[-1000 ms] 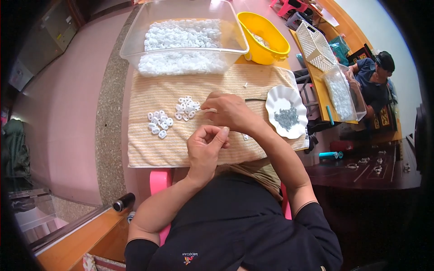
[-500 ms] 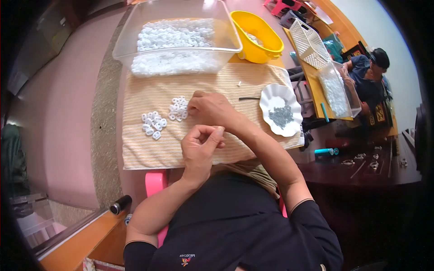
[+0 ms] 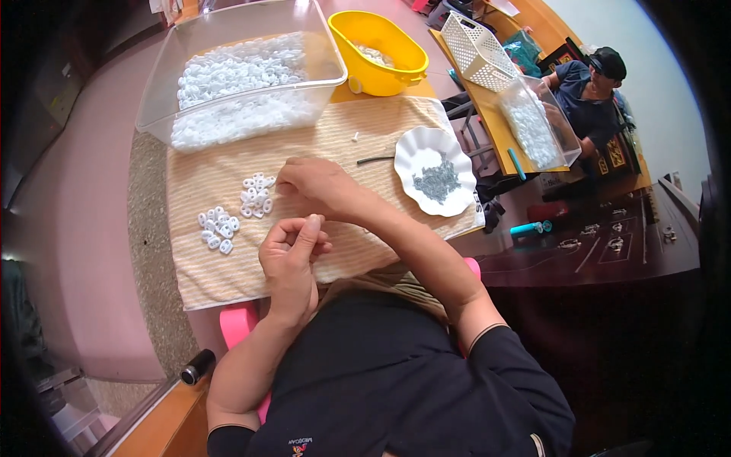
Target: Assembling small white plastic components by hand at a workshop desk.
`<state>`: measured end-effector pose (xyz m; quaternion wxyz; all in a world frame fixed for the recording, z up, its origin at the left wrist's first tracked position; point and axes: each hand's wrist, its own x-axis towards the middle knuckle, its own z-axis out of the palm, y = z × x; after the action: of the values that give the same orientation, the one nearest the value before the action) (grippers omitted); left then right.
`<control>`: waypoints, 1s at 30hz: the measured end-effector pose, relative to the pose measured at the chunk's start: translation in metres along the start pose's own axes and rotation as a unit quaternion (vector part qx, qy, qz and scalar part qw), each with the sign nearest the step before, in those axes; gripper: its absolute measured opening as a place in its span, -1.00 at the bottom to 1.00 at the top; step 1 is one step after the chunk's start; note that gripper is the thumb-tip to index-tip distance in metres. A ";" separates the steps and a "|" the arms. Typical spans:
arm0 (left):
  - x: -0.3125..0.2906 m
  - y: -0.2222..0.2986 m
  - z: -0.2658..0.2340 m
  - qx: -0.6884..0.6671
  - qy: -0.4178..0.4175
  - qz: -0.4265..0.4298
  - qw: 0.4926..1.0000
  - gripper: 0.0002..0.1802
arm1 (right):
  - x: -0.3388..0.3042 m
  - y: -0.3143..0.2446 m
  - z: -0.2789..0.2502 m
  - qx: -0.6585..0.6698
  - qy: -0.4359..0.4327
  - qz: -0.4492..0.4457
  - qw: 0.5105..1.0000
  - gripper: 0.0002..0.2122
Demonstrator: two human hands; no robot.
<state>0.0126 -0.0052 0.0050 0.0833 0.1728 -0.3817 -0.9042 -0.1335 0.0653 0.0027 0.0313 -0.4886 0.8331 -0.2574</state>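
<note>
My left hand (image 3: 291,250) is closed over the near part of the striped cloth (image 3: 358,255), its thumb pressed against the curled fingers. Whatever it may hold is hidden. Just beyond it, my right hand (image 3: 316,183) reaches across with fingers bent down beside a small pile of white oval plastic pieces with holes (image 3: 257,196). Its fingertips are out of sight, so I cannot see whether they grip a piece. A second pile of similar white pieces (image 3: 218,228) lies farther left. To the right, a white scalloped dish (image 3: 426,141) holds small grey bits (image 3: 438,181).
A clear plastic bin (image 3: 156,114) of white pieces stands at the far left of the table, next to a yellow tub (image 3: 403,72). A thin dark stick (image 3: 375,161) and a tiny white piece (image 3: 355,138) lie near the dish. Another person (image 3: 582,91) works at a side table.
The whole view has shifted and turned slightly, so the table appears farther left. Both hands keep nearly the same places beside the piles.
</note>
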 end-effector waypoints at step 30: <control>-0.003 -0.005 0.004 -0.015 -0.046 -0.024 0.999 -0.86 | -0.134 0.054 -0.118 -0.065 0.108 0.251 0.960 -0.85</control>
<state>0.0137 0.0017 0.0046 0.0466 0.1385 -0.3676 -0.9184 -0.1429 0.2444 0.0532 -0.0268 -0.2346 0.9422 -0.2376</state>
